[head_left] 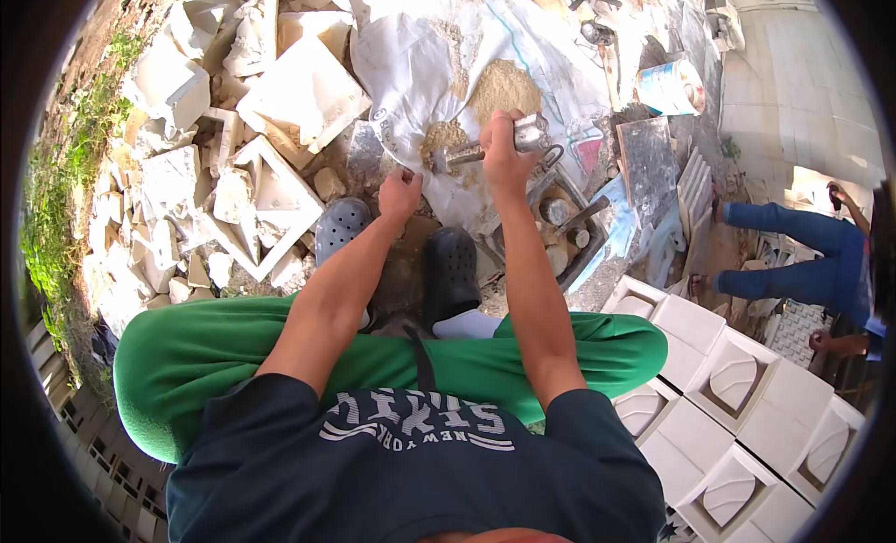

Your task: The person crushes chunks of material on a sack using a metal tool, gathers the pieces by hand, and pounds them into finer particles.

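Note:
My right hand is closed around a grey metal tool with a shiny, rounded body. A flat part sticks out to the left of the fingers and a wire loop shows at the right; its exact kind is unclear. Below it lies a white plastic sheet bearing a heap of tan powder and a smaller damp-looking patch. My left hand is pinched shut above the shoes, with a small dark bit at the fingertips that I cannot make out.
Broken white blocks pile up at the left. A tray of cylindrical pieces, a paint bucket and a dark board lie to the right. Cast white blocks stand lower right, near another person in blue trousers.

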`<act>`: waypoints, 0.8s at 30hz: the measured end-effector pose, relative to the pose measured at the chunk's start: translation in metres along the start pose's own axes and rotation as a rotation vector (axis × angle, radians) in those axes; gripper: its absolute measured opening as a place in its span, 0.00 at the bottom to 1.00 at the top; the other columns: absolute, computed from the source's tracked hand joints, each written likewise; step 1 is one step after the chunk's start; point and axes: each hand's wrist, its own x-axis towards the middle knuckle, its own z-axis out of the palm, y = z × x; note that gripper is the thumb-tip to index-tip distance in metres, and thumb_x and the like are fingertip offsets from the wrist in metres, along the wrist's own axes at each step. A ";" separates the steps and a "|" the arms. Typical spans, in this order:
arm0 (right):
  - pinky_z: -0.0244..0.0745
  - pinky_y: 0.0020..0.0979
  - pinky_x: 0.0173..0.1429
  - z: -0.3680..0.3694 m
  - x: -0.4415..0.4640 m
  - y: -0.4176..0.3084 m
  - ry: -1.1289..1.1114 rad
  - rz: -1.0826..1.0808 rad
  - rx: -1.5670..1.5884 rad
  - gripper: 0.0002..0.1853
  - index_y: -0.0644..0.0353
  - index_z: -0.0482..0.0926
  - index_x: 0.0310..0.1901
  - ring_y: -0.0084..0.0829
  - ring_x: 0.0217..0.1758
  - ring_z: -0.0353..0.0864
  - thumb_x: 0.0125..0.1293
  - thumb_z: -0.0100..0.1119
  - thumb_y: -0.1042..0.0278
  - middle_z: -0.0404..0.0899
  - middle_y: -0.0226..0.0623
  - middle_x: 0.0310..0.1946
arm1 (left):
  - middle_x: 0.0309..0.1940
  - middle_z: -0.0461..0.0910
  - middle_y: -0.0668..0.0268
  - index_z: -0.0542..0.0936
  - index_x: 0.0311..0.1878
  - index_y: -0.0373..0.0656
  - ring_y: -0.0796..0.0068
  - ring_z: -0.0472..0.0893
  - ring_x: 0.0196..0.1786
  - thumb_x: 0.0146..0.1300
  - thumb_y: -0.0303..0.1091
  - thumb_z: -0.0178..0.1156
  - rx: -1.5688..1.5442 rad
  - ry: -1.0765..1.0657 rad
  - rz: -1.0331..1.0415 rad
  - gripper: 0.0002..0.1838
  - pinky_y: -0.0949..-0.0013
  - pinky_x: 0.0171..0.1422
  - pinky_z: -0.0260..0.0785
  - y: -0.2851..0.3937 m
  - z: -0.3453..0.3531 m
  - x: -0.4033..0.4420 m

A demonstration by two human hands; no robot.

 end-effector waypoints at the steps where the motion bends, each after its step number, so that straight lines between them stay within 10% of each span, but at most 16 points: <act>1: 0.54 0.23 0.20 0.005 0.009 -0.006 -0.051 0.040 0.036 0.10 0.58 0.67 0.23 0.16 0.16 0.61 0.62 0.52 0.76 0.64 0.23 0.14 | 0.30 0.82 0.57 0.81 0.35 0.41 0.58 0.82 0.37 0.54 0.48 0.61 0.008 -0.006 -0.001 0.18 0.59 0.45 0.71 -0.001 -0.002 0.000; 24: 0.52 0.26 0.20 0.025 0.011 -0.058 -0.085 -0.050 0.072 0.15 0.56 0.62 0.17 0.17 0.13 0.54 0.62 0.47 0.77 0.60 0.25 0.11 | 0.30 0.83 0.57 0.81 0.35 0.38 0.59 0.82 0.37 0.56 0.47 0.60 -0.084 0.087 -0.041 0.19 0.61 0.45 0.72 0.002 -0.017 -0.006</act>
